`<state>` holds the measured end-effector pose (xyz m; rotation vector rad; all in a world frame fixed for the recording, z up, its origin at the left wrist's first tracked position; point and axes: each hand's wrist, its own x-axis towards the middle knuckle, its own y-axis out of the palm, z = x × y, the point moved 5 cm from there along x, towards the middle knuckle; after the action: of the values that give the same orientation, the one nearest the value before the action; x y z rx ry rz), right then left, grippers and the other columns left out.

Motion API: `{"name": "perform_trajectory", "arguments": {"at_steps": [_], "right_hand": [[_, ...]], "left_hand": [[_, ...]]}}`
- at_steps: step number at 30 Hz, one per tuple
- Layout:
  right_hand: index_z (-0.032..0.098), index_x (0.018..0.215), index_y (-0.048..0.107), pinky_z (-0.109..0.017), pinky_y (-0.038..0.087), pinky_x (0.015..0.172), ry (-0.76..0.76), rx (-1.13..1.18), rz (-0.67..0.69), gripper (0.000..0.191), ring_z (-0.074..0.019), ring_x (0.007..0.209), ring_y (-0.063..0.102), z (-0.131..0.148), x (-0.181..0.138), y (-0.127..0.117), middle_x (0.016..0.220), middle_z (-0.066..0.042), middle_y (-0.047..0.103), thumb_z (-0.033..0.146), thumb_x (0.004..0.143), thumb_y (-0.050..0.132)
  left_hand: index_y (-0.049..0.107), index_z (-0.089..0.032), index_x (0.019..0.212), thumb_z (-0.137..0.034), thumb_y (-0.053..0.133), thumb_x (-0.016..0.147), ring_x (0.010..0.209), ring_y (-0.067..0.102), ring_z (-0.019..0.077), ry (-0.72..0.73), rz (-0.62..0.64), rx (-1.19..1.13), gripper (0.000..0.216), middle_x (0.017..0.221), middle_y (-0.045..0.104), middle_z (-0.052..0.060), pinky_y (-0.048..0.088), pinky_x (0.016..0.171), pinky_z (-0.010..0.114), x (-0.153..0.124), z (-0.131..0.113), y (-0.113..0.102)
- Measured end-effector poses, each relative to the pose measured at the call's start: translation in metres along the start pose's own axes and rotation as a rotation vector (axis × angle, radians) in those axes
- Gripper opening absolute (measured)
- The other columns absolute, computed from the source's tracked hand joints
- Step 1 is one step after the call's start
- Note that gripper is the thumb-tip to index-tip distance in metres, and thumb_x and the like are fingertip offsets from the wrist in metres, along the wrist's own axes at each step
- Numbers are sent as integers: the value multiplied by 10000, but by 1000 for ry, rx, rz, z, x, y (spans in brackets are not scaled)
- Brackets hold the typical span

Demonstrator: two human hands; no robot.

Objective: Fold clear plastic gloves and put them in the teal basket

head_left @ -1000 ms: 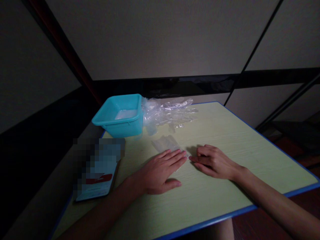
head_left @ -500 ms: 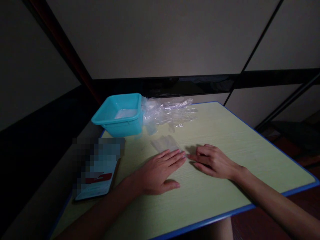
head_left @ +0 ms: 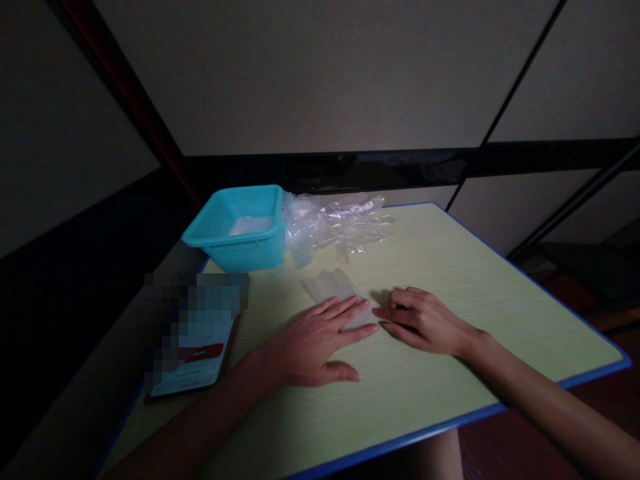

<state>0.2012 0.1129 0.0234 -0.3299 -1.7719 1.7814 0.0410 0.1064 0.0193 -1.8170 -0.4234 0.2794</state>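
A small, translucent plastic piece (head_left: 327,283), perhaps a bag or film, lies flat on the pale green table. My left hand (head_left: 317,347) rests palm down with its fingers spread, covering the near part of that plastic. Just right of it, my right hand (head_left: 427,323) lies low on the table. Its index finger points left to the plastic's right edge, and its thumb is stretched out apart below. The other fingers of this hand are curled, with nothing seen in them. Whether the index fingertip touches the plastic is hard to tell.
A turquoise plastic basin (head_left: 245,250) with something whitish inside stands at the table's back left. Beside it lies a crumpled heap of clear plastic (head_left: 340,223). A tablet-like device (head_left: 200,357), partly blurred out, lies at the left edge. The table (head_left: 480,267) has blue edging.
My left hand's fingers have spread wider; the index finger has moved away from the others, showing more plastic between them. My right hand stays nearly where it was.
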Motion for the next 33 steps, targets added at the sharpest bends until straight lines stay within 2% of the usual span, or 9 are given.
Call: {"name": "perform_trajectory", "arguments": {"at_steps": [4, 7, 11, 14, 20, 26, 33], "right_hand": [[141, 1062, 592, -301, 368, 661, -7, -2, -7, 321, -163, 722, 478, 0, 0, 1, 764, -61, 515, 301, 899, 367], [137, 1048, 597, -295, 364, 655, -13, -2, -20, 315, -159, 717, 474, 0, 0, 1, 755, -58, 513, 296, 899, 370], [134, 1032, 601, -296, 365, 645, -13, -2, -24, 309, -160, 711, 470, 0, 0, 1, 750, -53, 509, 288, 900, 368], [132, 1030, 602, -301, 371, 656, -13, 2, -23, 307, -161, 709, 471, 0, 0, 1, 745, -52, 509, 285, 900, 371], [135, 1051, 596, -298, 373, 645, -9, 4, -27, 311, -161, 709, 481, 0, 0, 1, 751, -54, 515, 285, 899, 370], [146, 1068, 594, -295, 378, 651, 6, 23, -17, 304, -159, 719, 492, 0, 0, 1, 761, -55, 530, 284, 894, 386], [152, 1084, 584, -301, 385, 660, 24, 24, 2, 307, -162, 723, 492, -1, 0, 1, 763, -53, 528, 284, 894, 383]], "left_hand": [[220, -232, 1372, -615, 443, 771, 1333, 35, 268, -7, -65, 7, 747, 1466, 76, 69, 79, 1075, 444, -3, 2, -1], [169, -150, 1382, -543, 386, 836, 1336, 51, 230, -64, -104, 13, 706, 1464, 76, 102, 99, 1081, 406, -3, 5, -1], [233, -83, 1350, -341, 289, 911, 1328, 129, 177, -284, -230, 44, 513, 1448, 169, 122, 157, 1080, 346, 0, 14, -1], [292, -59, 1317, -291, 285, 908, 1313, 194, 177, -413, -291, 74, 471, 1429, 223, 141, 205, 1070, 333, 4, 18, 1], [274, -52, 1325, -360, 347, 884, 1320, 167, 207, -401, -196, 171, 543, 1425, 223, 152, 181, 1069, 369, 8, 18, 9], [263, -149, 1348, -421, 344, 883, 1325, 141, 235, -424, -135, 184, 545, 1440, 210, 87, 132, 1055, 454, 6, 20, 6], [273, -246, 1350, -556, 449, 791, 1313, 93, 349, -477, -119, 161, 664, 1456, 162, 72, 137, 1009, 551, 4, 34, 3]]}}
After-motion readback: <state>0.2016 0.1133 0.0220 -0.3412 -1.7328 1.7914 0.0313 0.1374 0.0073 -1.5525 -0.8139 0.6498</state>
